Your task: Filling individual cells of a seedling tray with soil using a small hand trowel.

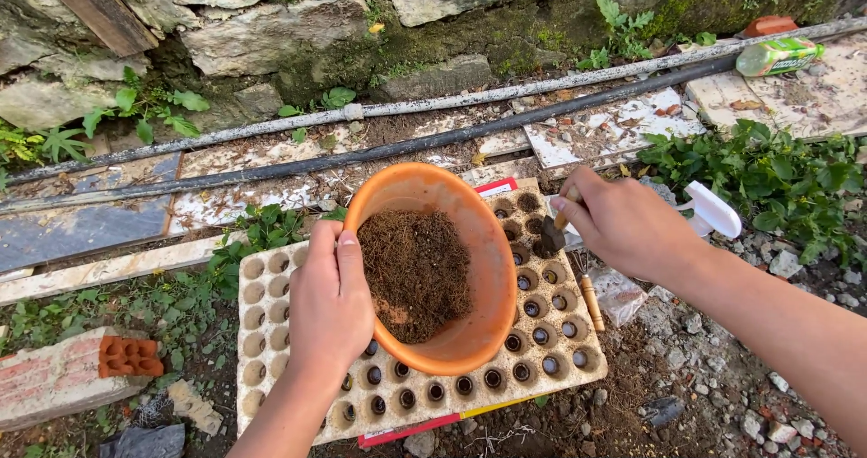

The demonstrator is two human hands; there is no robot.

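Left grip [330, 295] on smooth orange bowl [492, 268]

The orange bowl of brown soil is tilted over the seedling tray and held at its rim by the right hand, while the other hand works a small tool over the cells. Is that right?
Not quite: the head view shows the left hand holding the rim of the orange bowl. The bowl is tilted over the seedling tray, and the right hand works the small tool over the cells.

I seem to be in a backyard garden: mossy stone wall [298, 24], weeds [768, 173], pipes [433, 106] across gravelly soil.
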